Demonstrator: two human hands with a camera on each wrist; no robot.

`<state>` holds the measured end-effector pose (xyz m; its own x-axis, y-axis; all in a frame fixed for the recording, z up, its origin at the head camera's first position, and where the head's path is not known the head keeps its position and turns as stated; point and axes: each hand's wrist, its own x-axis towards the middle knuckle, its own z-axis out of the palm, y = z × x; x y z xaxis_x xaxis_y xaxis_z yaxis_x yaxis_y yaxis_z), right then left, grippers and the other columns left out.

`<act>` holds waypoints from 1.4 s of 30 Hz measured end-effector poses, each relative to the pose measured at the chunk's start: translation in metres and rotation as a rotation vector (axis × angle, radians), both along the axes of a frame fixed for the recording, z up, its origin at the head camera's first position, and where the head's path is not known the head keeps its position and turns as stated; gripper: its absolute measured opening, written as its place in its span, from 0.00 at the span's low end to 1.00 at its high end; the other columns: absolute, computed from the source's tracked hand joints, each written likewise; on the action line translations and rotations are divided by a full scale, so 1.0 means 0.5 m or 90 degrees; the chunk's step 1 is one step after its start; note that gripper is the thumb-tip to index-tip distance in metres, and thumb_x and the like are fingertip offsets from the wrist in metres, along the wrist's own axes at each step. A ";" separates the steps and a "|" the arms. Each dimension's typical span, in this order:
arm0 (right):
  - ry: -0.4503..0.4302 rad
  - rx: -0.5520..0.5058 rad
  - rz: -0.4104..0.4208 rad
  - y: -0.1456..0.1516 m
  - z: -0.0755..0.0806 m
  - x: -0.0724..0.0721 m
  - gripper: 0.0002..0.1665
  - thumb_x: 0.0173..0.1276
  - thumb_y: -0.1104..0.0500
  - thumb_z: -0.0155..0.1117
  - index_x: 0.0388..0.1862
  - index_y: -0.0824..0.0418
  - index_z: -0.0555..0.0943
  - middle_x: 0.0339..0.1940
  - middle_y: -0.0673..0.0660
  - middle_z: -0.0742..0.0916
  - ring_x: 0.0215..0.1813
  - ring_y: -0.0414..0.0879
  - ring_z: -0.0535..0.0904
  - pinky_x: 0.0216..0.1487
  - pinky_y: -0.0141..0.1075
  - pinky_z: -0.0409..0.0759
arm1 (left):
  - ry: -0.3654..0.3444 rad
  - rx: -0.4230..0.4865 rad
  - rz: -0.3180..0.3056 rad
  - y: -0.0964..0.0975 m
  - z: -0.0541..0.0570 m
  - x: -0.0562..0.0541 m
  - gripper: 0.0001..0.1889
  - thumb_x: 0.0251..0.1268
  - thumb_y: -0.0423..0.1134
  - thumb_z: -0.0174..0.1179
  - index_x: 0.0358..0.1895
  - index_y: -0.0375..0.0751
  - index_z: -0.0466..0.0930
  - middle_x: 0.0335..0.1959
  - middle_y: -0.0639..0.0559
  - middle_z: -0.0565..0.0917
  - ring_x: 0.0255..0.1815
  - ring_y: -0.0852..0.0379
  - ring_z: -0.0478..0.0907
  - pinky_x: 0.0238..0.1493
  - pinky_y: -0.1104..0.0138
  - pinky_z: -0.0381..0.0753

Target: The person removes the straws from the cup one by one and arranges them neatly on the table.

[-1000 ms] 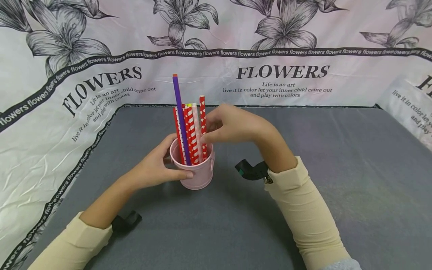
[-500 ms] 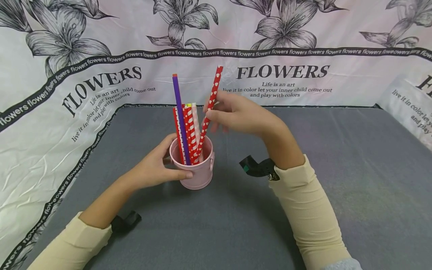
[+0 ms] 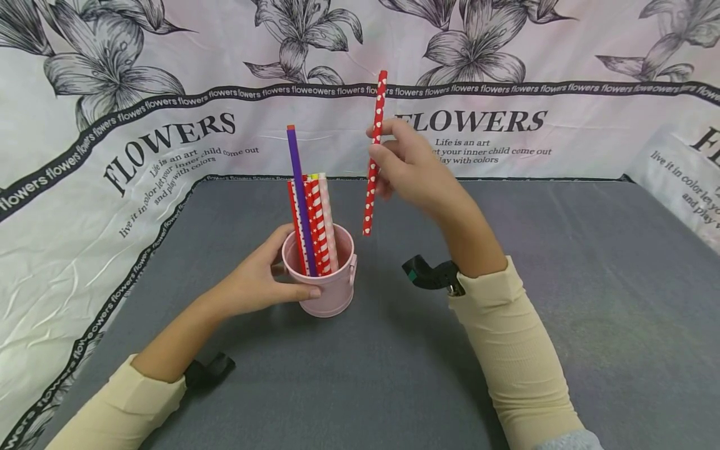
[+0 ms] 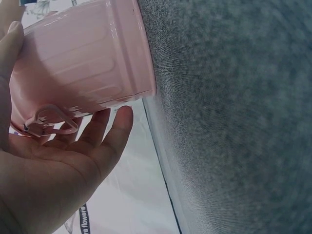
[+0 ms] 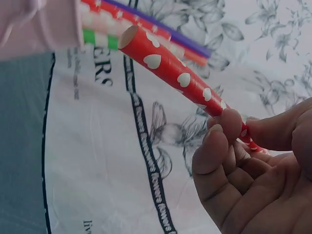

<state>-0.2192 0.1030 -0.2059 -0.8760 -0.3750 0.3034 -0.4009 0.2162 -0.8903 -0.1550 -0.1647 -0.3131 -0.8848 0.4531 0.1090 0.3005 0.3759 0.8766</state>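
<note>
My left hand (image 3: 255, 275) grips a small pink pail (image 3: 332, 297) standing on the grey table, thumb across its near side and fingers round the left. In the left wrist view, the fingers curl beside the pail's (image 4: 68, 58) handle lug. Several paper straws lean inside it: a tall purple one (image 3: 297, 175) with an orange tip, red patterned ones (image 3: 319, 231) and a pale pink one (image 3: 328, 219). Pinched between thumb and fingers, a red straw with white hearts (image 3: 379, 106) hangs nearly upright from my right hand (image 3: 416, 165), its lower end above the pail's rim level, to the right.
A white cloth (image 3: 315, 125) printed with flowers and lettering rises behind the grey tabletop (image 3: 562, 312) and along its left side. Black camera mounts sit at the left wrist (image 3: 210, 370) and right wrist (image 3: 430, 275). A green-striped straw (image 5: 100, 39) shows in the right wrist view.
My right hand has drawn the heart-patterned straw up out of the pail and moved it right. My left hand stays on the pail, which has hardly moved.
</note>
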 end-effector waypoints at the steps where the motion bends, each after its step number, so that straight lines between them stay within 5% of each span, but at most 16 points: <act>1: -0.003 -0.001 -0.010 0.002 -0.002 -0.004 0.15 0.79 0.63 0.52 0.61 0.63 0.69 0.27 0.64 0.78 0.23 0.55 0.75 0.28 0.40 0.81 | 0.000 0.001 -0.001 0.000 0.000 0.000 0.50 0.50 0.40 0.79 0.74 0.51 0.56 0.65 0.50 0.72 0.63 0.47 0.72 0.58 0.49 0.79; 20: -0.088 0.055 -0.152 0.047 -0.054 -0.084 0.22 0.75 0.56 0.62 0.64 0.58 0.72 0.32 0.58 0.83 0.24 0.46 0.72 0.26 0.34 0.73 | 0.004 0.004 -0.005 -0.002 -0.004 0.000 0.49 0.50 0.40 0.79 0.74 0.51 0.57 0.64 0.51 0.72 0.63 0.47 0.73 0.56 0.50 0.80; 31: -0.099 0.079 -0.170 0.057 -0.103 -0.129 0.18 0.73 0.61 0.61 0.59 0.61 0.73 0.25 0.56 0.81 0.25 0.49 0.76 0.25 0.34 0.71 | 0.005 0.007 -0.006 -0.002 -0.006 -0.001 0.49 0.50 0.40 0.79 0.74 0.51 0.57 0.64 0.51 0.72 0.63 0.47 0.73 0.57 0.50 0.80; 42: -0.104 0.173 -0.182 0.050 -0.144 -0.158 0.18 0.72 0.60 0.59 0.59 0.61 0.73 0.30 0.59 0.83 0.32 0.60 0.79 0.24 0.35 0.73 | 0.004 0.004 -0.002 -0.002 -0.008 -0.001 0.49 0.49 0.41 0.79 0.74 0.53 0.57 0.64 0.51 0.72 0.63 0.47 0.73 0.57 0.49 0.80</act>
